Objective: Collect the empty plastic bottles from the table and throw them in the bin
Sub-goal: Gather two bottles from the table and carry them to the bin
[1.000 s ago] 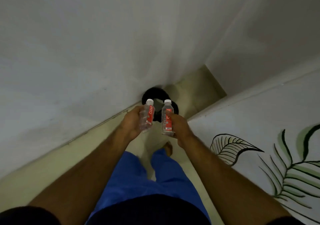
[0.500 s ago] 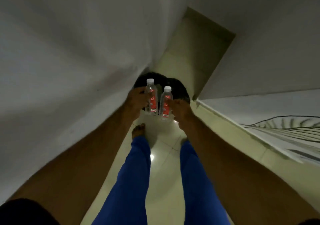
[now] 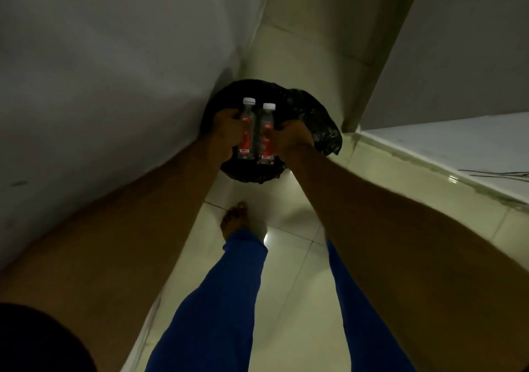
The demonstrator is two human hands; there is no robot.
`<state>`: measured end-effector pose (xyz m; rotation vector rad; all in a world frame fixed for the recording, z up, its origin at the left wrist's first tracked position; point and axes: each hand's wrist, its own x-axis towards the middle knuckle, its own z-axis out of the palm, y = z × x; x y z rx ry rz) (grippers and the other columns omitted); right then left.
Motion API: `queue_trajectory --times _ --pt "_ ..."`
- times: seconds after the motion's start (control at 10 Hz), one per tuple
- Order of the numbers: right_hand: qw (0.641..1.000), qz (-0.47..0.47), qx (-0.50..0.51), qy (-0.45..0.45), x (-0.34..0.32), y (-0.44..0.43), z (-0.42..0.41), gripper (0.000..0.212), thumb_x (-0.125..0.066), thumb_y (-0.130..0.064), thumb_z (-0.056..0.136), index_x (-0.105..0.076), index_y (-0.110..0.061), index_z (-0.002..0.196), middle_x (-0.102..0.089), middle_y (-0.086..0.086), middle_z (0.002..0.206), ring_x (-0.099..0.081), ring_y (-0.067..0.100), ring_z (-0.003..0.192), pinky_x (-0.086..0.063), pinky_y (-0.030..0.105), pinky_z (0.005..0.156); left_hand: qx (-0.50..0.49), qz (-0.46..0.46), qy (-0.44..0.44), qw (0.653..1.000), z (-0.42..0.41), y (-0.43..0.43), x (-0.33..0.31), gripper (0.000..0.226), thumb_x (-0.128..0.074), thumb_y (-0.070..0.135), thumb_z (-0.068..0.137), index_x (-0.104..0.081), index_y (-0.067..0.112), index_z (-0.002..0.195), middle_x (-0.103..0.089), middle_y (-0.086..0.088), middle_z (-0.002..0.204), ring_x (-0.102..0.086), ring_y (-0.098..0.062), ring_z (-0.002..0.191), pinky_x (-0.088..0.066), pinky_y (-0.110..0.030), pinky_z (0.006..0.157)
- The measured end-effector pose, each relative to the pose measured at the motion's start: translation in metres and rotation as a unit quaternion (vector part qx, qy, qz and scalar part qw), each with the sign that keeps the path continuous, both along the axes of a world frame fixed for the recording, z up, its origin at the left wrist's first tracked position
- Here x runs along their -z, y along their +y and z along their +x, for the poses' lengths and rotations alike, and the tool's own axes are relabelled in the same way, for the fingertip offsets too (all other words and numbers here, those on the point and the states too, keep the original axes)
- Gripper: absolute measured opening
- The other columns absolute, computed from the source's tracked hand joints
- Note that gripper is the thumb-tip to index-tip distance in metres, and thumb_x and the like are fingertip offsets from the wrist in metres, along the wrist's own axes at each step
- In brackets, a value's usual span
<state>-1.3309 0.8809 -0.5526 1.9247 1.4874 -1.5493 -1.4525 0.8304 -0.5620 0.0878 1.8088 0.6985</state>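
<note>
Two small clear plastic bottles with white caps and red labels are held upright side by side over the bin [image 3: 320,125], a round bin lined with a black bag standing on the floor against the wall. My left hand [image 3: 227,131] grips the left bottle [image 3: 248,131]. My right hand [image 3: 292,137] grips the right bottle [image 3: 266,137]. The bottles almost touch each other. Both sit directly above the bin's dark opening, whose inside I cannot make out.
A white wall [image 3: 114,85] runs along the left, close to the bin. A white ledge or raised surface [image 3: 458,148] borders the right. Pale floor tiles [image 3: 292,257] lie between them, with my bare foot [image 3: 234,220] and blue trouser legs below.
I have stepped closer to the bin, and both hands have carried the bottles forward until they hang right above its opening. The grips are unchanged.
</note>
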Motion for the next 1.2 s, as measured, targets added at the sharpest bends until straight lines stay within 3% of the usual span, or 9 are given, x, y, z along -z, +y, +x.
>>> queue_trajectory --times 0.1,0.2,0.3,0.4,0.5,0.6,0.9,1.0,1.2 --pt "0.997 -0.028 0.075 0.023 0.006 -0.003 0.000 0.038 -0.063 -0.025 0.087 -0.065 -0.010 0.121 -0.070 0.014 0.118 -0.068 0.034 0.106 -0.058 0.047 0.091 -0.015 0.015 -0.009 1.000 0.013 0.004 -0.008 0.037 -0.044 0.012 0.103 -0.050 -0.002 0.137 -0.059 -0.008 0.120 -0.059 -0.026 0.104 -0.050 -0.035 0.092" --pt "0.985 -0.045 0.154 0.071 -0.017 -0.011 0.005 0.035 -0.061 -0.018 0.085 -0.063 -0.019 0.120 -0.065 0.009 0.108 -0.068 0.035 0.105 -0.059 0.045 0.087 0.037 0.026 0.025 0.999 0.022 0.002 -0.028 0.040 -0.030 0.009 0.106 -0.041 -0.006 0.142 -0.059 -0.010 0.114 -0.057 -0.023 0.098 -0.050 -0.029 0.088" --pt "0.931 -0.082 0.325 0.143 -0.066 -0.027 0.014 0.017 -0.058 -0.017 0.089 -0.059 -0.021 0.106 -0.063 0.007 0.100 -0.060 0.027 0.085 -0.051 0.032 0.065 -0.051 0.078 -0.023 0.995 0.037 -0.016 -0.036 0.046 -0.024 0.004 0.104 -0.028 -0.002 0.150 -0.052 -0.016 0.130 -0.054 -0.030 0.119 -0.051 -0.033 0.094" --pt "0.916 -0.076 0.368 0.142 -0.110 -0.036 0.031 0.014 -0.051 -0.015 0.096 -0.063 -0.019 0.102 -0.064 0.003 0.089 -0.057 0.019 0.073 -0.047 0.028 0.059 -0.010 0.063 -0.031 0.997 0.044 -0.023 -0.082 0.049 -0.034 0.003 0.100 -0.034 0.003 0.149 -0.050 -0.016 0.142 -0.051 -0.031 0.130 -0.048 -0.037 0.102" --pt "0.899 -0.066 0.407 0.151 -0.196 -0.046 0.070 0.015 -0.052 -0.018 0.098 -0.066 -0.019 0.103 -0.067 0.003 0.090 -0.062 0.019 0.077 -0.051 0.030 0.065 0.038 0.051 0.020 0.998 0.078 -0.029 -0.176 0.044 -0.047 0.003 0.095 -0.050 0.008 0.139 -0.059 -0.012 0.132 -0.060 -0.022 0.115 -0.050 -0.020 0.082" --pt "0.883 -0.038 0.441 0.154 -0.267 -0.054 0.111 0.011 -0.053 -0.020 0.099 -0.064 -0.019 0.101 -0.066 0.001 0.090 -0.062 0.018 0.081 -0.052 0.031 0.071 0.125 0.064 0.046 0.989 0.112 -0.027 -0.249 0.039 -0.051 0.005 0.095 -0.053 0.010 0.135 -0.060 -0.009 0.127 -0.059 -0.020 0.113 -0.045 -0.019 0.084" --pt "0.803 0.121 0.551 0.191 -0.511 -0.100 0.365 0.009 -0.058 -0.022 0.096 -0.065 -0.017 0.101 -0.068 0.002 0.089 -0.063 0.017 0.076 -0.052 0.033 0.070 0.331 0.195 0.074 0.920 0.341 -0.020 -0.504 0.027 -0.062 0.018 0.090 -0.066 0.010 0.115 -0.068 -0.009 0.110 -0.064 -0.024 0.100 -0.053 -0.034 0.088" --pt "0.789 0.141 0.566 0.194 -0.537 -0.112 0.411 0.007 -0.058 -0.020 0.097 -0.064 -0.018 0.095 -0.068 0.004 0.087 -0.062 0.017 0.072 -0.051 0.031 0.065 0.327 0.207 0.049 0.921 0.387 -0.018 -0.533 0.023 -0.064 0.017 0.088 -0.068 0.010 0.110 -0.070 -0.007 0.102 -0.065 -0.022 0.095 -0.052 -0.031 0.083" --pt "0.698 0.248 0.643 0.195 -0.632 -0.151 0.609 0.009 -0.057 -0.022 0.096 -0.065 -0.020 0.094 -0.071 0.003 0.088 -0.065 0.015 0.069 -0.052 0.027 0.060 0.414 0.303 -0.034 0.857 0.599 -0.023 -0.629 0.012 -0.063 0.014 0.089 -0.063 0.016 0.101 -0.065 -0.003 0.089 -0.059 -0.019 0.081 -0.046 -0.028 0.072"
